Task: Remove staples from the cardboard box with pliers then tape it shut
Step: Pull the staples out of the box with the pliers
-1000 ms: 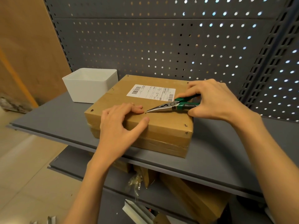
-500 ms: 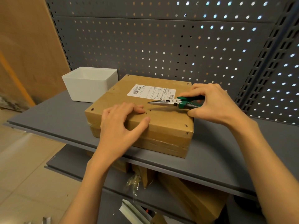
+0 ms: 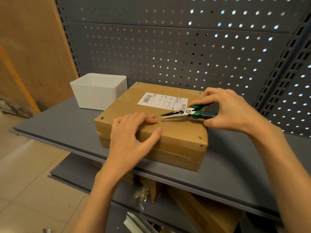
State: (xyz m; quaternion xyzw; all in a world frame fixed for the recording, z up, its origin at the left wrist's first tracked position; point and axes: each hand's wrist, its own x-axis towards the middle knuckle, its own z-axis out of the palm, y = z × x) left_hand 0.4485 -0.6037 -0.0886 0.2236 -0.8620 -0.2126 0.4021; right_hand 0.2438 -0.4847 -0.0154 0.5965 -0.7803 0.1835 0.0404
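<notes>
A flat brown cardboard box (image 3: 181, 132) with a white shipping label lies on the grey shelf (image 3: 67, 125). My left hand (image 3: 131, 137) presses flat on the box's near left top, fingers straight, thumb along the front edge. My right hand (image 3: 230, 111) grips green-handled needle-nose pliers (image 3: 183, 113). Their jaws stand slightly apart and point left, just above a small staple (image 3: 161, 121) in the middle of the lid. More staples show at the box's corners (image 3: 200, 137).
A white open-top bin (image 3: 99, 91) stands on the shelf behind and left of the box. A perforated grey back panel (image 3: 168, 47) rises behind. The lower shelf holds more cardboard boxes (image 3: 205, 207) and some crumpled plastic.
The pliers lifted from the staple spot toward the label, then came back down toward the lid's middle with jaws now slightly apart. My left hand stayed pressed on the box.
</notes>
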